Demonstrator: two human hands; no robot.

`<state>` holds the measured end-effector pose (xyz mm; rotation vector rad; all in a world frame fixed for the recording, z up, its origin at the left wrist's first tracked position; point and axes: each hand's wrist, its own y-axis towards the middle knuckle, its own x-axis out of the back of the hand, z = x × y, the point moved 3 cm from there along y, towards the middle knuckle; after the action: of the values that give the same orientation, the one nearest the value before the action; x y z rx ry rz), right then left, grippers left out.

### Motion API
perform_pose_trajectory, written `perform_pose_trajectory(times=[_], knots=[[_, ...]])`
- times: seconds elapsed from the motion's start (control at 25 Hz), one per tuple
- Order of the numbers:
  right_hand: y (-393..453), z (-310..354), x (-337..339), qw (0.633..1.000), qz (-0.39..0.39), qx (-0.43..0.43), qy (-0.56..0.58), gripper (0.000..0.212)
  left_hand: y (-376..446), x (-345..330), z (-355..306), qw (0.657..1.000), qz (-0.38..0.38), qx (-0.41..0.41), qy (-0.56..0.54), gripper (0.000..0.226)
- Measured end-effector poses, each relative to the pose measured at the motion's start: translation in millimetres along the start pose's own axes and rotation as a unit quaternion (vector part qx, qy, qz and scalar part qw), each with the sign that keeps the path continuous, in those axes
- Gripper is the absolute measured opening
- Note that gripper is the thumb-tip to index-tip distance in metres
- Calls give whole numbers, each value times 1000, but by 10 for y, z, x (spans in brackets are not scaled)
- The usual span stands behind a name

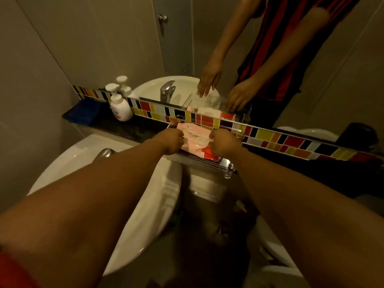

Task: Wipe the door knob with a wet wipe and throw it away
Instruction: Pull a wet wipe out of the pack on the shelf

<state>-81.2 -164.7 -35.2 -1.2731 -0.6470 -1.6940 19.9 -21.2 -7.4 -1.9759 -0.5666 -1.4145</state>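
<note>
Both hands pinch the flat pink plastic wet-wipe packet [194, 140] on the chrome wall shelf [209, 163]: the left hand [171, 142] steadies it, and the right hand [223, 143] seems to work the flap. The round metal door knob [162, 18] shows only in the mirror, behind the person.

dark ledge [124, 126] carries soap pump bottle [120, 108], blue cloth [83, 111]; metal shelf [207, 163] carries pink wipe pack [195, 140].

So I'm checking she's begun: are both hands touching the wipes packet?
Touching: the head view shows the left hand and right hand pinching the wipes packet.
</note>
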Motion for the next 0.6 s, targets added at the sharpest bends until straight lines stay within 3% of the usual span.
perform_pose_trajectory(times=[0.2,0.32,0.44,0.6], knots=[[210,-38,-267,992,-29,-112,46,28,394,-240,32,998,-31,-1,-53,32],[306,-118,-309,967,-79,-198,139,23,652,-356,80,984,-57,41,-167,31],[415,-162,-348,951,-84,-233,183,20,845,-469,38,966,-77,0,-248,24],[529,-301,-376,921,-81,-245,293,24,1026,-463,24,956,-75,-39,-280,21]])
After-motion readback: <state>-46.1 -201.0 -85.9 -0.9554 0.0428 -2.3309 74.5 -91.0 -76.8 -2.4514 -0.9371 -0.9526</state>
